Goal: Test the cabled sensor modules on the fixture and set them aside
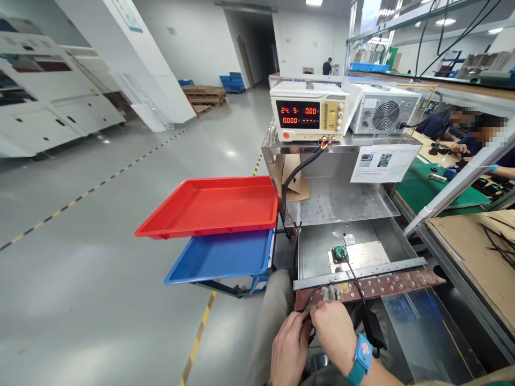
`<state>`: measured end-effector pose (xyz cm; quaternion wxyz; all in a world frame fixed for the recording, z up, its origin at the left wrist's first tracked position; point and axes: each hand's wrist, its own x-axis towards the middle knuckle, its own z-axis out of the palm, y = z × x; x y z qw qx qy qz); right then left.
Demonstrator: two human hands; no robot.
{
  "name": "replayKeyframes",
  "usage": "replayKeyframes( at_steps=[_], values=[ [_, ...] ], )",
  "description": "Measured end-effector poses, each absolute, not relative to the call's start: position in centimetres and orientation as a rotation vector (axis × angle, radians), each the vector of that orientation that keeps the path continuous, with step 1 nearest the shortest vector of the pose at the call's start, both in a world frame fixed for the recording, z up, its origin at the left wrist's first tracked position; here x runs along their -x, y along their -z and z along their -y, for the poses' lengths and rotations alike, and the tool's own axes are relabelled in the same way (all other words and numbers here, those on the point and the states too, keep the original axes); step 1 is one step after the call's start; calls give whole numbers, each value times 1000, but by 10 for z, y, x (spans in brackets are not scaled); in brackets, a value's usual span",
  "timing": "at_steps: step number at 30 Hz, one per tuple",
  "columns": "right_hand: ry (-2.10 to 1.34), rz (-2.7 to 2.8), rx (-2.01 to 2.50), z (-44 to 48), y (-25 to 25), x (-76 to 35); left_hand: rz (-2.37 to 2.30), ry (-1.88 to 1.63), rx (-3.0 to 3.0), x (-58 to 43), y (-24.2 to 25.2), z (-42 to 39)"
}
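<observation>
Low in the head view, my left hand (pixel 287 346) and my right hand (pixel 336 332) meet with their fingers closed. Between the fingertips is a thin black cable (pixel 311 296), which curves up to a brown terminal bar (pixel 382 285) studded with screws. My fingers cover the cable's end. Around my right wrist is a blue strap (pixel 361 358). Just beyond the bar, a flat metal plate (pixel 366 255) with a round green-and-black connector (pixel 340 253) lies in a metal tray (pixel 316 252). A second cord runs from that connector to a black adapter-like block (pixel 373 328) beside my right forearm.
A power supply (pixel 309 115) with red digits stands on the metal shelf, beside a grey unit with a fan (pixel 386 114). Left of the bench, a red tray (pixel 229 203) sits above a blue tray (pixel 225 257). Co-workers sit at a green-matted table (pixel 422 187) on the right.
</observation>
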<state>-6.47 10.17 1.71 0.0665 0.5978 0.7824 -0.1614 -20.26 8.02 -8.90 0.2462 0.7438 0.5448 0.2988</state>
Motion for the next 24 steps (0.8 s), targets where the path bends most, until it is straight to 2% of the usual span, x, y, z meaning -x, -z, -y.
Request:
replayKeyframes(
  at_steps=[8, 24],
  values=[
    [455, -2458, -1793, -100, 0, 67, -1494, -821, -2054, 206, 94, -84],
    [553, -2427, -1823, -103, 2, 71, -1435, -781, -2101, 217, 106, -88]
  ],
)
